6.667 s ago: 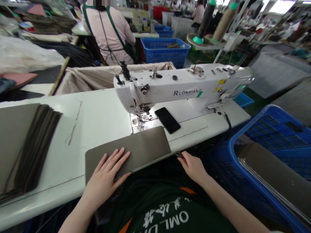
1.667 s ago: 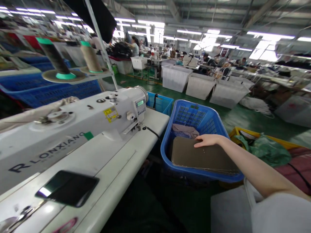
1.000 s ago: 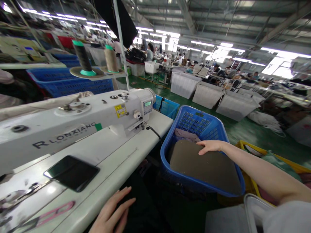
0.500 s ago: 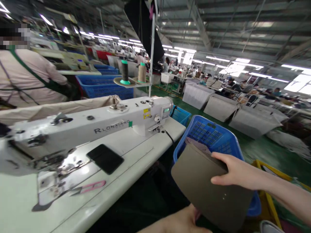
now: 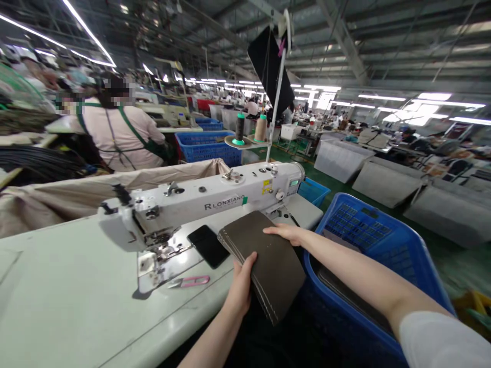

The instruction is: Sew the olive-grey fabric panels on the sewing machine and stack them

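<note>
A stack of dark grey-brown panels (image 5: 274, 260) with pale stitching along its edges is held between my two hands, over the front right edge of the sewing table. My left hand (image 5: 242, 281) grips the stack's near left side, thumb on top. On the far right side, my right hand (image 5: 286, 233) holds it, its fingers partly hidden. Left of the stack, a black phone (image 5: 208, 246) lies on the table (image 5: 69, 286), with pink thread snips (image 5: 194, 281) nearer to me. Behind stands a white sewing machine (image 5: 184, 199).
The blue basket (image 5: 414, 255) at the right holds more dark panels (image 5: 353, 294). Two thread cones (image 5: 261, 129) stand behind the machine beside a pole. A person in a pink top (image 5: 118, 130) sits beyond the cloth-lined bin (image 5: 88, 186).
Both hands have brought the stack from the blue basket leftward to the table edge. The view has turned left, showing the whole machine head.
</note>
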The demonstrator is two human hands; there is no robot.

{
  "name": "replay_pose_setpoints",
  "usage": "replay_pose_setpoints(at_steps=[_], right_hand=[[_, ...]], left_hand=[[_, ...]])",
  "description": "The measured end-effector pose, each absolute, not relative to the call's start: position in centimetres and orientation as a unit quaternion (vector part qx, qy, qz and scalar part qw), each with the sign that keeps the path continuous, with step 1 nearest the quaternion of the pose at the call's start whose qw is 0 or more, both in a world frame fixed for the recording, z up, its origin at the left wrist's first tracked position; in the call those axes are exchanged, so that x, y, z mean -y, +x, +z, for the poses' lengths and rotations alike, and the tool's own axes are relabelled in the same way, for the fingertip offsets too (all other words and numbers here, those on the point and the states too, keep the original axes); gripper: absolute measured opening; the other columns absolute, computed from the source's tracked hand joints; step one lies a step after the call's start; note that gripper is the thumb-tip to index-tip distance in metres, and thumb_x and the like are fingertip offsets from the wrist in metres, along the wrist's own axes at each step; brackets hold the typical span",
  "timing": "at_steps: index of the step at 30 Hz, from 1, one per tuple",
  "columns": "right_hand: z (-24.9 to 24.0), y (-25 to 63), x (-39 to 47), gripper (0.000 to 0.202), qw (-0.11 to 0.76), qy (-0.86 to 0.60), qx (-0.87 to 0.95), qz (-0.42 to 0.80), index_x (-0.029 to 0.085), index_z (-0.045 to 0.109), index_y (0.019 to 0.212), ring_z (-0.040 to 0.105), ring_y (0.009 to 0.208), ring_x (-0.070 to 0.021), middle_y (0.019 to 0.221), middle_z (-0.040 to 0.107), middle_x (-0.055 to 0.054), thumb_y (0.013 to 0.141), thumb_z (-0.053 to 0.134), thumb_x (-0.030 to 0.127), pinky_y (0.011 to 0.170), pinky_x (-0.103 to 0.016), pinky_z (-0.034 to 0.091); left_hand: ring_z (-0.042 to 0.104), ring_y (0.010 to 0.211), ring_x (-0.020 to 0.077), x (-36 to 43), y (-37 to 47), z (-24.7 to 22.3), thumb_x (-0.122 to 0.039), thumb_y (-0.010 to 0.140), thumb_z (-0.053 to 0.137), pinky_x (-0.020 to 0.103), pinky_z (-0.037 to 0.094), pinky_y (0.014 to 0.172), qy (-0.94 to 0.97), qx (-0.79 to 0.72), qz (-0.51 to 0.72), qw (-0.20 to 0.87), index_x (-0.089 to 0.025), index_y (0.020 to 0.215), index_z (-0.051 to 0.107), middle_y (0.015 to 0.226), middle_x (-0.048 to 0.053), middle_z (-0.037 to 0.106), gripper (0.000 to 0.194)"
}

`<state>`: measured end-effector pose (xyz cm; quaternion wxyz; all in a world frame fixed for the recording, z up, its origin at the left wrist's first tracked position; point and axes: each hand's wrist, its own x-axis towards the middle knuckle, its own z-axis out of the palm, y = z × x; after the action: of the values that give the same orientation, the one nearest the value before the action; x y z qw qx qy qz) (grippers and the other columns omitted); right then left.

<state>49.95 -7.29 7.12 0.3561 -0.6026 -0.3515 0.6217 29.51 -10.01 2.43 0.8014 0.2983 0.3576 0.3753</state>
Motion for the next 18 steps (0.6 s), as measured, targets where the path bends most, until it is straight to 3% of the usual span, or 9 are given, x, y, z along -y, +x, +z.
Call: replay_pose_setpoints(at_steps=[10, 18], right_hand=[[5.5, 48.8, 2.3, 0.043, 0.359, -0.605, 0.351, 0.618, 0.019, 0.063, 0.104, 0.07, 0.077, -0.0198, 0.085, 0.074, -0.005, 0.08, 0.067, 0.054, 0.078, -0.035, 0.058], [4.4, 50.9, 2.1, 0.049, 0.347, -0.619, 0.371, 0.599, 0.02, 0.066, 0.103, 0.069, 0.091, -0.0248, 0.096, 0.073, -0.009, 0.077, 0.066, 0.061, 0.086, -0.043, 0.055]], left_hand=[[0.07, 0.078, 0.0184, 2.6, 29.7, 1.9, -0.03, 0.076, 0.076, 0.03, 0.058, 0.072, 0.287, -0.418, 0.379, 0.774, -0.023, 0.123, 0.045, 0.103, 0.008, 0.068, 0.057], [0.067, 0.069, 0.0153, -4.8, 30.2, 2.7, -0.024, 0.086, 0.065, 0.029, 0.057, 0.063, 0.266, -0.424, 0.363, 0.786, -0.015, 0.115, 0.053, 0.09, 0.006, 0.067, 0.032]])
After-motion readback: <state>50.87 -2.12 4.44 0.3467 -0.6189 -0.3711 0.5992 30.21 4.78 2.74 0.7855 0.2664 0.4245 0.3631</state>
